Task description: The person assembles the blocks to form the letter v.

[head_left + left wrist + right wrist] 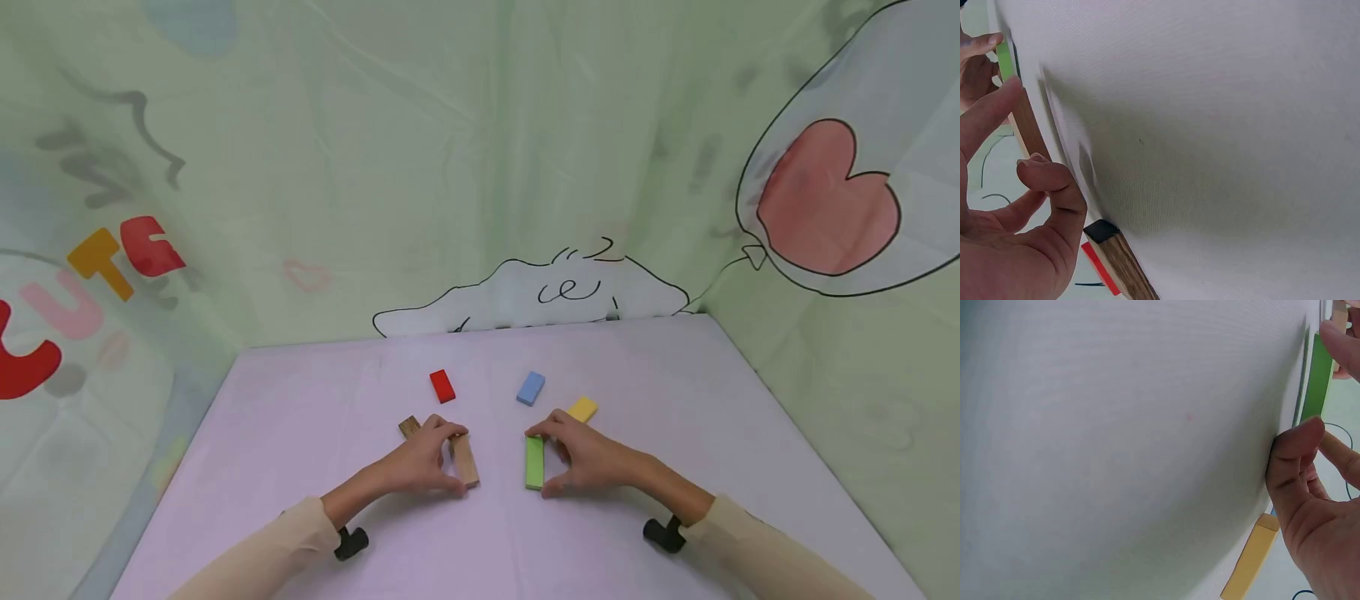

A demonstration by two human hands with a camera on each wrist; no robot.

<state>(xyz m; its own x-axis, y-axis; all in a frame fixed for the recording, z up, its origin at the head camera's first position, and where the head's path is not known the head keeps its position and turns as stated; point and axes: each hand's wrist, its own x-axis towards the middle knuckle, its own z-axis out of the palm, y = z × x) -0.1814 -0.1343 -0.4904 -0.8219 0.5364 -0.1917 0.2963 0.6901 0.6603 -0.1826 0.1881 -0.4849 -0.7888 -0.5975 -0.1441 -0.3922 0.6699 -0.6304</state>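
Note:
My left hand (420,458) pinches a light wooden block (465,461) lengthwise, thumb at its near end and index finger at its far end. Facing it across a small gap, a green block (534,463) is held the same way by my right hand (596,458). Both blocks stand close over the table, their long sides roughly parallel. A darker brown wooden block (408,427) lies just beyond my left hand, partly hidden by it. Behind my right hand a yellow block (583,408) shows only in part; the right wrist view also catches this yellow block (1250,559).
Farther back on the pale table (600,542) lie a red block (442,386) and a blue block (531,389), set apart. A printed cloth (375,167) hangs behind the table and along its sides. Black straps with small mounts circle both wrists.

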